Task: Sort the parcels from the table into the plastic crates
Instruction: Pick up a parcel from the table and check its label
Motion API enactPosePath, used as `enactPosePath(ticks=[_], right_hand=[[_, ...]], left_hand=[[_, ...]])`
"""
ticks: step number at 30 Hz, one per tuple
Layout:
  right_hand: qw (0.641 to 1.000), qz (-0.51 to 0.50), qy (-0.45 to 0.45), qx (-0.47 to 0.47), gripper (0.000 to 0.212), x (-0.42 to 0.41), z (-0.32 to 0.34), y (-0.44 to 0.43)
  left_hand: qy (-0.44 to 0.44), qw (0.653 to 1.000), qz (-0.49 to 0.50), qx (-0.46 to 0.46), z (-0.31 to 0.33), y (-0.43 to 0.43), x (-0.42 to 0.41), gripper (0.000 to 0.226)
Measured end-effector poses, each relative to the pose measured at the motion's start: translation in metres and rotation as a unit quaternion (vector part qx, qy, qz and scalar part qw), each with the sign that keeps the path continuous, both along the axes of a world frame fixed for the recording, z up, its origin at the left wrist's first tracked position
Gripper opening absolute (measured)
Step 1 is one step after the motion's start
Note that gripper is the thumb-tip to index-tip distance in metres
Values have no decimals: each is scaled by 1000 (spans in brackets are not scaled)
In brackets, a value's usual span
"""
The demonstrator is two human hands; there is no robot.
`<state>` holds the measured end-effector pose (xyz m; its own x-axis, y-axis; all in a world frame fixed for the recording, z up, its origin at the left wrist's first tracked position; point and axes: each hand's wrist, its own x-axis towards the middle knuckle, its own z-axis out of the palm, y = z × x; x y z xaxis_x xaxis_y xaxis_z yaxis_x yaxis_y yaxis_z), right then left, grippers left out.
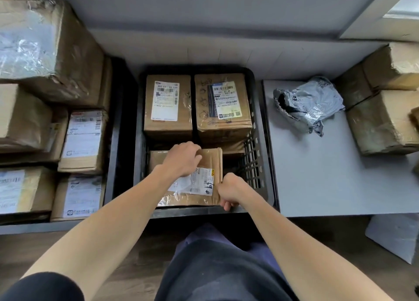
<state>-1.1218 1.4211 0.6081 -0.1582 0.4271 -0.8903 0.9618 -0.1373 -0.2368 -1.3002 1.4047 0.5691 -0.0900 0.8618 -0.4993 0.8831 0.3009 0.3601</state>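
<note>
As the cardboard parcel [212,162] sits low in the near end of the black plastic crate [260,142], both hands are on it: the left hand [183,159] curls its fingers over the far edge, the right hand [229,192] pinches the right side, a closed grip, probably to square it flat against the two labelled boxes [167,119] beyond. On the table [317,176] to the right, a grey mailer bag [310,103] waits.
</note>
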Motion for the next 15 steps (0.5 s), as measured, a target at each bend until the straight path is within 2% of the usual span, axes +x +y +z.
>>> enactPosePath(ticks=[5,9,12,15], right_hand=[[982,132,-28,132,25,2,-7,-9],[971,142,27,192,32,6,-16,-15],[967,158,52,192,35,13,-28,-17],[975,166,65,130,38,17,-46,-14]], left_hand=[[63,997,-22,-49,-18,2,8,49],[92,992,-23,-86,-36,1,4,59],[93,990,-31,-102,-51,-14,4,81],[66,991,-16,-118,-59,-29,6,105]])
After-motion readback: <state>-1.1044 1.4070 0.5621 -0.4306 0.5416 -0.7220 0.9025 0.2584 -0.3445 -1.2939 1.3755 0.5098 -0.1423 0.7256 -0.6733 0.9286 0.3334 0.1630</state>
